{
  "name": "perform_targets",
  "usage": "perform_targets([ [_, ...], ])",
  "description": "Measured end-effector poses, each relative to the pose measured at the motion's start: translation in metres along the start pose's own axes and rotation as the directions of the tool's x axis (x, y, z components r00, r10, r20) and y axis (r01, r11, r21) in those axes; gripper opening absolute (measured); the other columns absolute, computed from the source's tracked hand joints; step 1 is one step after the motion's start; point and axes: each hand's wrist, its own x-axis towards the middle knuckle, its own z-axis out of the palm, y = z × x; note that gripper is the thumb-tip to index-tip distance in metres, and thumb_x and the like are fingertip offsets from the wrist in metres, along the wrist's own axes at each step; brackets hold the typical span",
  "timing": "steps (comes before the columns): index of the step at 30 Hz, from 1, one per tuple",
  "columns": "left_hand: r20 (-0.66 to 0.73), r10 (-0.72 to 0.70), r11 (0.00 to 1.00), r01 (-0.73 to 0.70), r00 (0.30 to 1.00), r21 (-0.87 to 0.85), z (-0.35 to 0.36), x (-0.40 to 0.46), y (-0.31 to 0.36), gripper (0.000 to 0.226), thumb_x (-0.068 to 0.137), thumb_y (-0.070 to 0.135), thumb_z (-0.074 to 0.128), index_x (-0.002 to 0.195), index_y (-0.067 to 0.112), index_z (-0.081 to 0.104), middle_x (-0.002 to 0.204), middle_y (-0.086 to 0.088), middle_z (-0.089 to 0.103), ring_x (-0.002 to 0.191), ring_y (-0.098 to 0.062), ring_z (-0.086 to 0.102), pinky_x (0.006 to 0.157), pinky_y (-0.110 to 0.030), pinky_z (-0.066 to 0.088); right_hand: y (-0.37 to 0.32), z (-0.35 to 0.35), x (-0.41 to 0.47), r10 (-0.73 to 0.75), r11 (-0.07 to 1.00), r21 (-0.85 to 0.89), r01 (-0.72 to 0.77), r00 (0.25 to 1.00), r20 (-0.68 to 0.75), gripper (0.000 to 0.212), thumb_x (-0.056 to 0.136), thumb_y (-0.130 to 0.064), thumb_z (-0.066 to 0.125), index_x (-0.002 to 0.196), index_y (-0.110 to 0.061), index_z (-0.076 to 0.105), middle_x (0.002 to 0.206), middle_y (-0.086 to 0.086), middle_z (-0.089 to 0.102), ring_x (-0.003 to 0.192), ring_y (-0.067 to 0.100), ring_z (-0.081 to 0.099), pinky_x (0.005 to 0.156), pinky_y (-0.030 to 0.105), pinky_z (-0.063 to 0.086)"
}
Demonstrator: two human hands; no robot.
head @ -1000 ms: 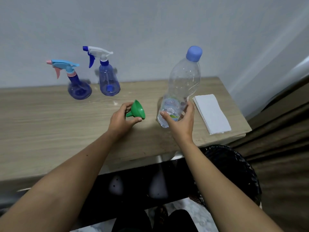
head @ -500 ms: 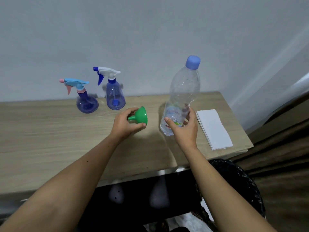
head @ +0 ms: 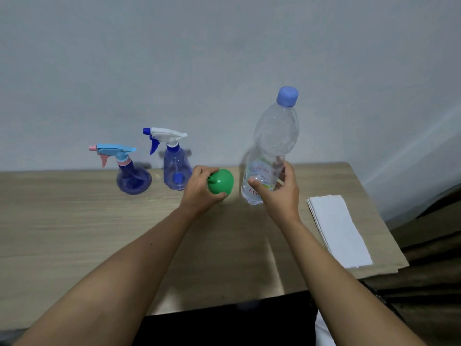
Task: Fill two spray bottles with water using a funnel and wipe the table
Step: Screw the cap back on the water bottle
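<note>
Two blue spray bottles stand at the back of the wooden table (head: 74, 233): a round one with a light-blue and pink trigger head (head: 129, 173) and a taller one with a white and blue head (head: 174, 166). My left hand (head: 199, 193) grips a green funnel (head: 220, 182) just right of the taller sprayer. My right hand (head: 279, 193) is wrapped around the lower part of a clear water bottle (head: 272, 146) with a blue cap, which stands upright with little water in its base.
A folded white cloth (head: 339, 228) lies near the table's right edge. A pale wall runs behind the table. Below the front edge the space is dark, with a black basket partly seen at lower right.
The view has tilted up, so everything sits lower in the frame. My left hand has carried the funnel toward the taller spray bottle, turning it. My right hand stays on the water bottle.
</note>
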Motion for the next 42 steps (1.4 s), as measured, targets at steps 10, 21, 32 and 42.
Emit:
perform_targets([
  [10, -0.006, -0.034, 0.997, 0.035, 0.999, 0.064, 0.014, 0.038, -0.017, 0.066, 0.073, 0.021, 0.094, 0.129, 0.005, 0.063, 0.124, -0.011, 0.062, 0.113, -0.027, 0.061, 0.091, -0.032, 0.047, 0.008, 0.026, 0.047, -0.018, 0.998, 0.054, 0.015, 0.998, 0.053, 0.085, 0.064, -0.042, 0.092, 0.14, -0.035, 0.054, 0.127, -0.014, 0.067, 0.119, 0.008, 0.067, 0.102, 0.045, 0.058],
  [21, -0.014, -0.032, 0.999, 0.032, 0.999, 0.034, 0.026, 0.038, -0.025, 0.056, 0.077, 0.022, 0.089, 0.126, 0.015, 0.062, 0.121, 0.0, 0.059, 0.108, -0.015, 0.057, 0.093, -0.031, 0.052, 0.019, 0.037, 0.066, -0.035, 0.998, 0.061, 0.03, 0.996, 0.079, 0.085, 0.069, -0.037, 0.096, 0.142, -0.028, 0.053, 0.128, -0.011, 0.068, 0.119, 0.008, 0.068, 0.1, 0.045, 0.06],
  [32, -0.023, 0.001, 1.0, 0.0, 1.0, 0.023, 0.029, 0.035, -0.029, 0.063, 0.078, 0.02, 0.089, 0.133, 0.013, 0.061, 0.128, -0.005, 0.061, 0.115, -0.017, 0.056, 0.098, -0.031, 0.049, 0.024, 0.037, 0.065, -0.052, 0.997, 0.06, 0.044, 0.989, 0.138, 0.091, 0.072, -0.033, 0.095, 0.148, -0.028, 0.045, 0.132, -0.011, 0.065, 0.122, 0.012, 0.067, 0.098, 0.046, 0.061],
  [42, -0.06, 0.02, 1.0, -0.02, 0.998, -0.01, 0.028, 0.02, -0.029, 0.076, 0.077, 0.022, 0.093, 0.142, 0.006, 0.057, 0.134, -0.012, 0.062, 0.121, -0.028, 0.061, 0.104, -0.042, 0.052, 0.02, 0.021, 0.061, -0.011, 0.999, 0.041, 0.005, 0.99, 0.143, 0.094, 0.073, -0.021, 0.096, 0.152, -0.021, 0.045, 0.143, -0.013, 0.058, 0.127, -0.002, 0.058, 0.108, 0.029, 0.053],
])
